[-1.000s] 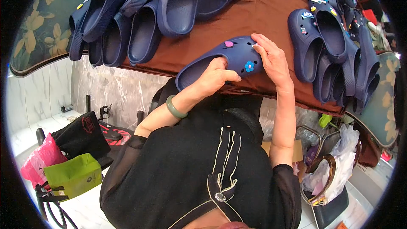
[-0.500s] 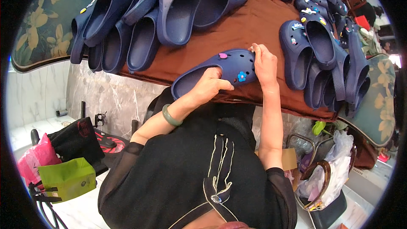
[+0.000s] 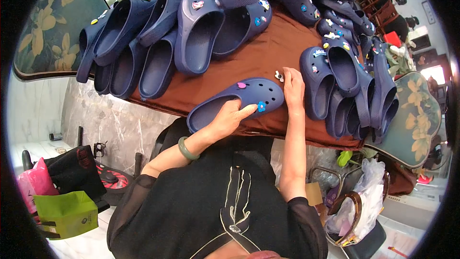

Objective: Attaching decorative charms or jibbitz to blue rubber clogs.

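Observation:
A navy blue clog (image 3: 268, 86) lies tilted on the brown cloth in front of me, its toe to the right. It carries a pink charm (image 3: 241, 85) and a blue flower charm (image 3: 261, 107), with several bare holes in its upper. My left hand (image 3: 229, 117) grips the clog at the opening, fingers inside and thumb over the upper's edge. Just beyond the toe, my right hand (image 3: 293, 88) has its fingers drawn together, with a small white-and-black charm (image 3: 279, 76) at the fingertips.
Brown cloth (image 3: 239, 69) covers the table. Stacked navy clogs stand at the left (image 3: 158, 69) and right (image 3: 342, 67), with more behind. Below are a green bag (image 3: 67, 215) on the left and a basket of plastic-wrapped items (image 3: 366, 201) on the right.
My right hand has come away from the clog's toe, and the small white charm now shows at its fingertips. My left hand keeps its hold. The whole view has shifted slightly.

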